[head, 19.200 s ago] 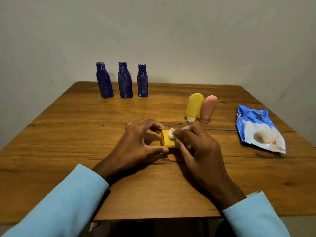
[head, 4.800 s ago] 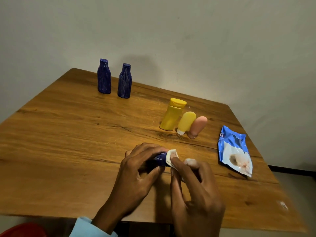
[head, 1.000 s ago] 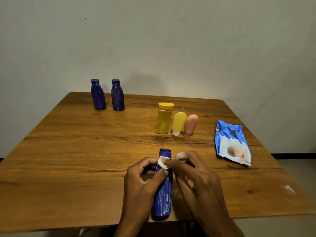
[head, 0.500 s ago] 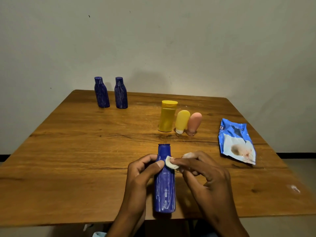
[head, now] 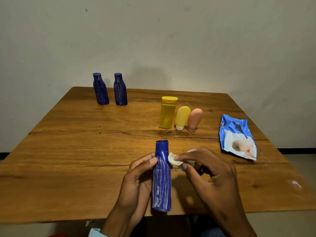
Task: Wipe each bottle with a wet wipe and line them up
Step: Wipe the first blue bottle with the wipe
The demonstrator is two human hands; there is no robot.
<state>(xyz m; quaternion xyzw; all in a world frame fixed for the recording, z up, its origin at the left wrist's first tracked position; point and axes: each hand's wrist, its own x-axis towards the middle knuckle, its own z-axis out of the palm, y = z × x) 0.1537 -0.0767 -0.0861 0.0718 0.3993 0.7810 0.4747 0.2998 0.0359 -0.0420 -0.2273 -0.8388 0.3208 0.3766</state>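
A blue bottle (head: pixel 162 178) is gripped upright by the left hand (head: pixel 136 178); a wet wipe (head: pixel 173 159) is pinched against it by the right hand's (head: pixel 212 175) fingers.

Wooden table (head: pixel 68 159) with two blue bottles (head: pixel 110 89), yellow bottle (head: pixel 167 112), two inverted tubes (head: pixel 189 118), wipe packet (head: pixel 237 139).
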